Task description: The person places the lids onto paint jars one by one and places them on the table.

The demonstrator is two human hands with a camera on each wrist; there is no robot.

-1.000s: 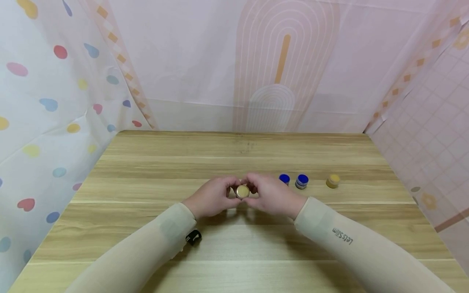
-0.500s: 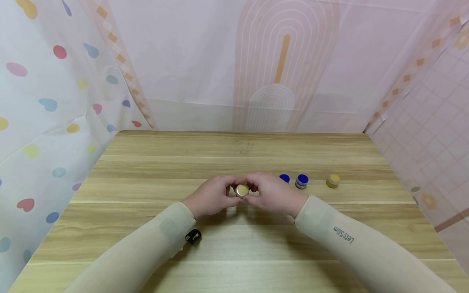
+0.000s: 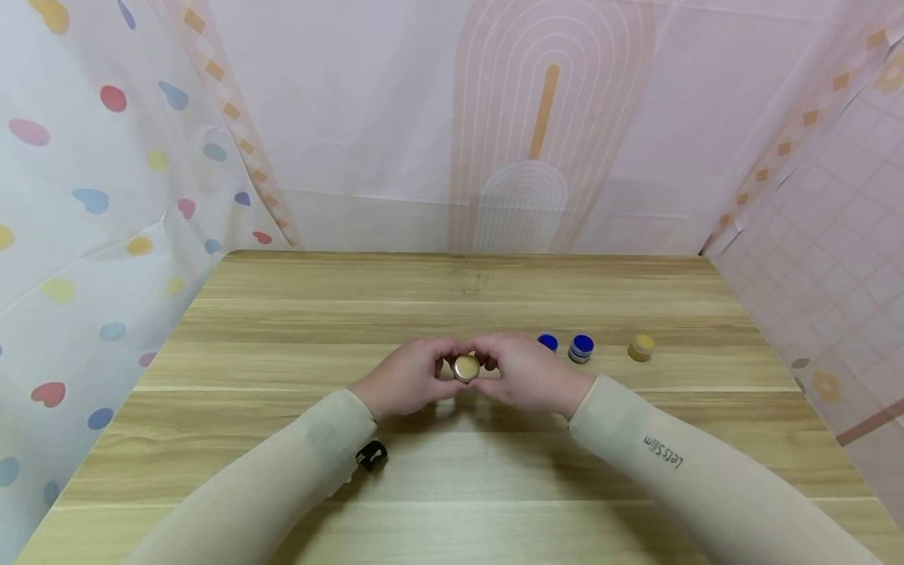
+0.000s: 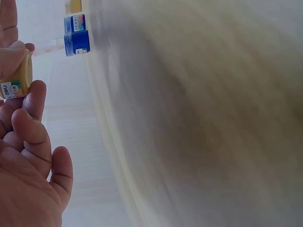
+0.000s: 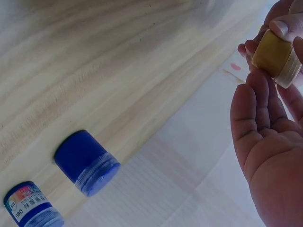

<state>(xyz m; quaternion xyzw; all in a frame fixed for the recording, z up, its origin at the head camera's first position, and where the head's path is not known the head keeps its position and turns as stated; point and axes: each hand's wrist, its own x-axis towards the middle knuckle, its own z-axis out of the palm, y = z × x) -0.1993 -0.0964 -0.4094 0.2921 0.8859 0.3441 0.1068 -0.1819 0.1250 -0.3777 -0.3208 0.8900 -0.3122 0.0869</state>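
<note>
Both hands meet above the middle of the table in the head view, holding one small paint jar (image 3: 467,368) between them. Its paint is golden yellow, and the round lid faces up toward the head camera. My left hand (image 3: 405,378) grips the jar from the left with thumb and fingers. From the other side my right hand (image 3: 528,373) pinches it with its thumb and fingertips. A printed label shows on the jar (image 4: 18,81) in the left wrist view. The right wrist view shows the yellow jar body (image 5: 272,53) and its clear lid, partly covered by fingers.
Two blue paint jars (image 3: 581,348) stand just right of my right hand, one partly hidden behind it. Farther right is another yellow jar (image 3: 642,348). A small black object (image 3: 372,455) sits beside the left sleeve. Patterned cloth walls border the wooden table (image 3: 452,510).
Both hands stay in place around the yellow jar. The jar's lid tilts very slightly between frames; the other jars stay where they were.
</note>
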